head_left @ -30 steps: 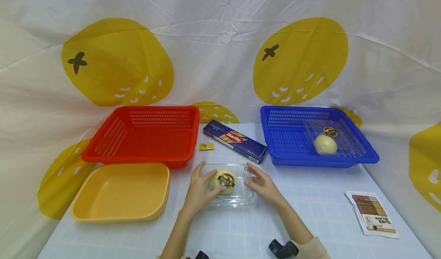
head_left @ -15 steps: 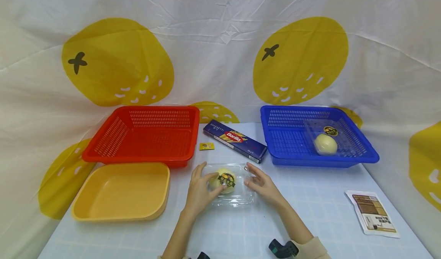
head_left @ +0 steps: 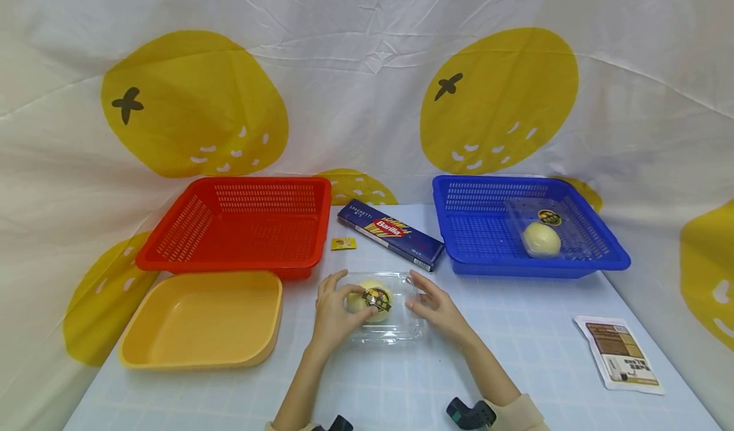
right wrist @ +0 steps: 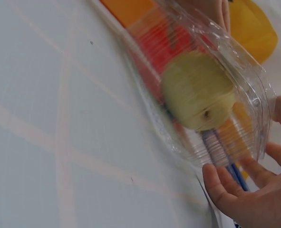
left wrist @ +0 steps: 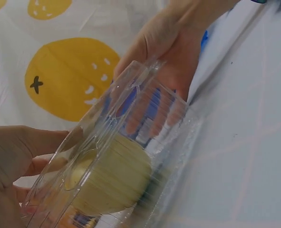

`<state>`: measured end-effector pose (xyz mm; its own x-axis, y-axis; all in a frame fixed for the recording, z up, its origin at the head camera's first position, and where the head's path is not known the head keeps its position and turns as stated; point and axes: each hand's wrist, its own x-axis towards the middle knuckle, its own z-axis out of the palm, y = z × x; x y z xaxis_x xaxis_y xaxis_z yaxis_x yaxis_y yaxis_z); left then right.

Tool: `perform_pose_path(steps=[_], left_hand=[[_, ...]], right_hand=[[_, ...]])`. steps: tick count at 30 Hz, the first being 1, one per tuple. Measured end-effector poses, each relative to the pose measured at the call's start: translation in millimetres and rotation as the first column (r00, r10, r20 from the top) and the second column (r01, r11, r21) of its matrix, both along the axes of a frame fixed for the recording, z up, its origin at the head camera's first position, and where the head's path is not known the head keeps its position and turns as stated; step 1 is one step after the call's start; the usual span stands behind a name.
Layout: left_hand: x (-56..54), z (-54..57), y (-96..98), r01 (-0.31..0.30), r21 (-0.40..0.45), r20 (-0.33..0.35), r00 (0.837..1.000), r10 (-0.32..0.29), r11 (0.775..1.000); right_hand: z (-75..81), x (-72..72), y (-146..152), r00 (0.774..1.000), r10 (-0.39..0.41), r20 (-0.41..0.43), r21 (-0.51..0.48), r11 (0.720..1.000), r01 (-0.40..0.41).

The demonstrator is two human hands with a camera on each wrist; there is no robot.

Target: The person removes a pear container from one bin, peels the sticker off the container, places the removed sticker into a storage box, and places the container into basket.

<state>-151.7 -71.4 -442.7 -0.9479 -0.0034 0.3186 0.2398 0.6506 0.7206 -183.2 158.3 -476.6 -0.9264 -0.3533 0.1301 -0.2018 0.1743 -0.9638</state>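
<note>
A clear plastic clamshell box (head_left: pixel 402 321) sits in the middle of the table, with a dark round sticker (head_left: pixel 377 299) on its lid. Inside it lies a pale yellow, round fruit or vegetable (right wrist: pixel 197 90) with a small dark spot. My left hand (head_left: pixel 334 313) holds the box from the left; its index finger and thumb lie over the lid beside the sticker. On the opposite side my right hand (head_left: pixel 440 313) grips the box edge between thumb and fingers. In the left wrist view, left-hand fingers (left wrist: pixel 45 142) show at the lid, partly through the plastic.
Behind stand a red basket (head_left: pixel 321 227) and a blue basket (head_left: pixel 539 266), the latter holding a similar clear box (head_left: pixel 564 227). A Barilla spaghetti box (head_left: pixel 391 233) and small yellow packet (head_left: pixel 343 243) lie between. A yellow tub (head_left: pixel 195 361) stands left, a brown-white pouch (head_left: pixel 619 356) right.
My left hand has shifted slightly to the right, its index finger and thumb drawing a little closer together over the sticker. The right hand and the box stay in place.
</note>
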Motion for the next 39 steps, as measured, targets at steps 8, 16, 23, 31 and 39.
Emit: perform_pose_path(steps=[8,16,23,31,39], left_hand=[[-8.9,0.2,0.7,0.002,0.028,-0.027,1.0,-0.002,1.0],[-15.5,1.4,3.2,-0.028,-0.002,0.002,1.0,0.028,1.0],[-16.3,-2.0,3.6,-0.011,-0.093,-0.04,0.999,0.008,0.996],[-15.4,-6.7,4.7,0.011,-0.198,-0.244,0.968,-0.06,0.98],[-18.4,-4.5,2.0,0.113,-0.146,-0.248,0.958,-0.147,0.983]], right_hand=[[-0.2,-1.0,0,1.0,-0.001,0.017,-0.006,1.0,0.001],[1.0,-0.5,-1,0.999,0.002,0.037,-0.014,1.0,-0.002],[-0.3,-0.5,-1,1.0,0.012,0.023,-0.032,0.999,-0.011],[-1.3,-1.2,0,1.0,0.002,0.01,-0.033,0.999,-0.002],[0.5,-0.5,-2,1.0,0.002,0.011,-0.015,1.0,-0.002]])
